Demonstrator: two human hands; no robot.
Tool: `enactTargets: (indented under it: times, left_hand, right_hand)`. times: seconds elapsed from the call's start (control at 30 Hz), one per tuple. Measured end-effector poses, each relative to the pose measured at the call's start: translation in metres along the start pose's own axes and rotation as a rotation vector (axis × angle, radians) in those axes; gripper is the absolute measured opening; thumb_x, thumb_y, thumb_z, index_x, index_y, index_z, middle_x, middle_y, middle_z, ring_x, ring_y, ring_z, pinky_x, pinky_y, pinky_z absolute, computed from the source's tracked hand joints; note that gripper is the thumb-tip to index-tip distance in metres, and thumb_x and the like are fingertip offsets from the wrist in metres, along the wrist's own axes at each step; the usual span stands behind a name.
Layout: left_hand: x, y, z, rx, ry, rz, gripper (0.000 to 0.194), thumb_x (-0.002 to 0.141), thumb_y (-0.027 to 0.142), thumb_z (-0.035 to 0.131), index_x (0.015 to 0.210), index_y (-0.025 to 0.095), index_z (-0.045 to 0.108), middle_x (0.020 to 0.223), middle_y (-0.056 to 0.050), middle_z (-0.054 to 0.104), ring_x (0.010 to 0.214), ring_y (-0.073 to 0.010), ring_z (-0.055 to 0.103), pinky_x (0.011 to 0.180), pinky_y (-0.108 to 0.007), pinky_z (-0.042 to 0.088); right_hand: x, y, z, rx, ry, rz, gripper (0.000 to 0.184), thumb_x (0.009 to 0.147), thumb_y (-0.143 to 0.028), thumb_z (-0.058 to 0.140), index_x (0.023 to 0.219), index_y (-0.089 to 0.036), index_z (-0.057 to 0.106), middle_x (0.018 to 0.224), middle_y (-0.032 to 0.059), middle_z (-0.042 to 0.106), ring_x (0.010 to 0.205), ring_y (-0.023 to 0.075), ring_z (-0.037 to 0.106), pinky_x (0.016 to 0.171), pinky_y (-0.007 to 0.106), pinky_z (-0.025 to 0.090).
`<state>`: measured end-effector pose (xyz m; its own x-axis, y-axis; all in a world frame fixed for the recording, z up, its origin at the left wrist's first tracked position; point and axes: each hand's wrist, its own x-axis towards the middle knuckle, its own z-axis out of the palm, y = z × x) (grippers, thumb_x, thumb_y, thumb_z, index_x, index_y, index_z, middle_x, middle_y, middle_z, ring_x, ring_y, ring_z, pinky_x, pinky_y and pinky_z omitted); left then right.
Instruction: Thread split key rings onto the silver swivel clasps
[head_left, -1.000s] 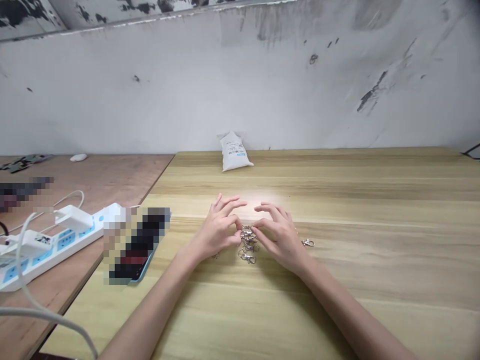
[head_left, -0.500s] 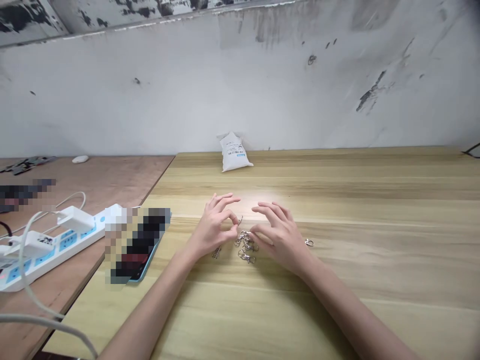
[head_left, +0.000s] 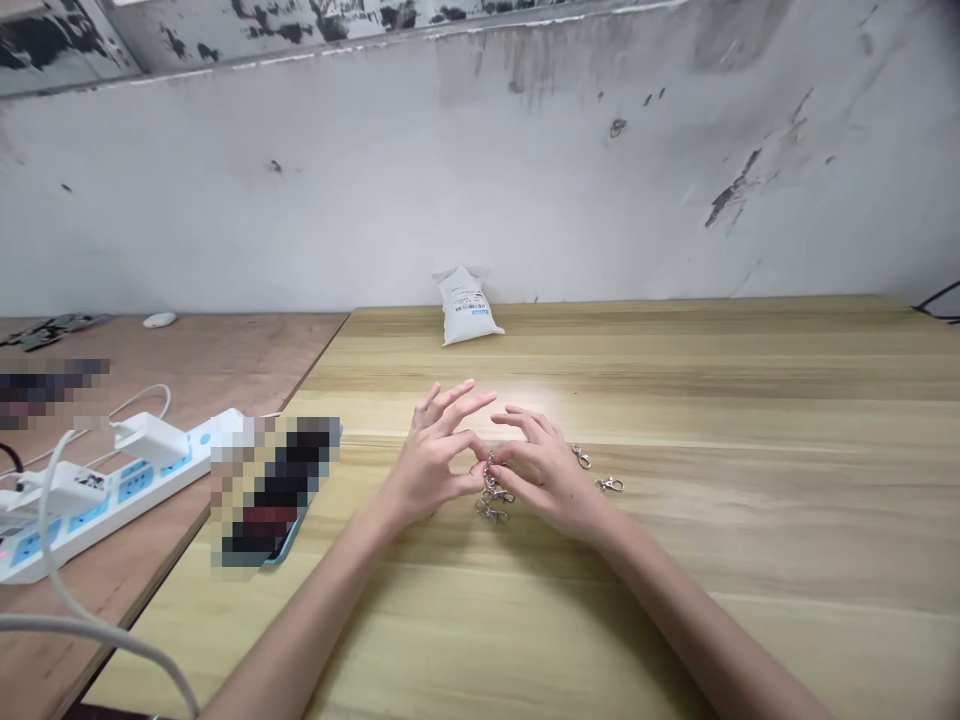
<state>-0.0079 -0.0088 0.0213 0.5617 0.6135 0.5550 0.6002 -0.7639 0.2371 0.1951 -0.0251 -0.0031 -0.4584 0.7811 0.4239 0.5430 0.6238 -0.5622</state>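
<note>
My left hand (head_left: 442,455) and my right hand (head_left: 541,472) meet over the table, thumbs and index fingertips pinched, the other fingers raised. Between the fingertips shows a small silver metal clasp (head_left: 490,462), partly covered by both hands. Just below them, a little pile of silver lobster clasps (head_left: 493,512) lies on the wood. Beyond my right hand rest two more, a clasp (head_left: 581,456) near its knuckles and another clasp (head_left: 610,484) slightly closer to me. What sits under the left palm is hidden.
A white plastic packet (head_left: 469,308) with a label lies at the back by the wall. On the left are a phone (head_left: 289,535), partly blurred out, and a white power strip (head_left: 135,485) with chargers and cables. A grey cable (head_left: 112,640) curves at the lower left.
My hands have come together, the left shifting right, and both now pinch at one spot. A clasp now shows near my right knuckles; the one seen by the left wrist no longer shows.
</note>
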Motion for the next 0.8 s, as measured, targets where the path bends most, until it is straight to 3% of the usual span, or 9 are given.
enactTargets:
  times: [0.23, 0.43, 0.63, 0.8]
  left_hand:
    - [0.001, -0.001, -0.003, 0.071, -0.067, 0.014, 0.010, 0.079, 0.018, 0.063, 0.071, 0.022, 0.062, 0.143, -0.001, 0.054, 0.141, -0.0252, 0.037, 0.120, -0.051, 0.019]
    - [-0.002, -0.001, 0.003, 0.014, -0.162, -0.070, 0.008, 0.078, 0.017, 0.062, 0.072, 0.023, 0.062, 0.145, 0.000, 0.051, 0.142, -0.0255, 0.033, 0.120, -0.054, 0.017]
    - [-0.005, 0.000, 0.014, -0.055, -0.240, -0.213, 0.006, 0.078, 0.018, 0.061, 0.073, 0.021, 0.061, 0.147, 0.001, 0.048, 0.143, -0.0265, 0.031, 0.120, -0.059, 0.013]
    - [-0.007, -0.003, 0.013, -0.077, -0.261, -0.268, 0.007, 0.080, 0.024, 0.064, 0.074, 0.021, 0.061, 0.144, -0.001, 0.051, 0.143, -0.0277, 0.030, 0.119, -0.061, 0.010]
  right_hand:
    - [-0.001, 0.007, -0.001, -0.163, 0.047, -0.031, 0.004, 0.086, -0.024, 0.064, 0.083, -0.023, 0.062, 0.132, 0.0093, 0.057, 0.133, 0.0287, 0.042, 0.104, 0.054, 0.038]
    - [0.002, 0.013, -0.002, -0.420, 0.142, -0.131, 0.008, 0.089, -0.021, 0.061, 0.082, -0.022, 0.065, 0.133, 0.0114, 0.058, 0.132, 0.0305, 0.045, 0.107, 0.058, 0.033]
    - [0.003, 0.006, 0.002, -0.600, 0.205, -0.295, 0.015, 0.086, -0.011, 0.059, 0.077, -0.022, 0.062, 0.140, 0.0087, 0.055, 0.142, 0.0290, 0.034, 0.115, 0.061, 0.022]
    - [0.001, -0.007, 0.006, -0.613, 0.221, -0.408, 0.012, 0.088, -0.011, 0.059, 0.089, -0.022, 0.065, 0.144, 0.0086, 0.051, 0.144, 0.0277, 0.030, 0.117, 0.057, 0.025]
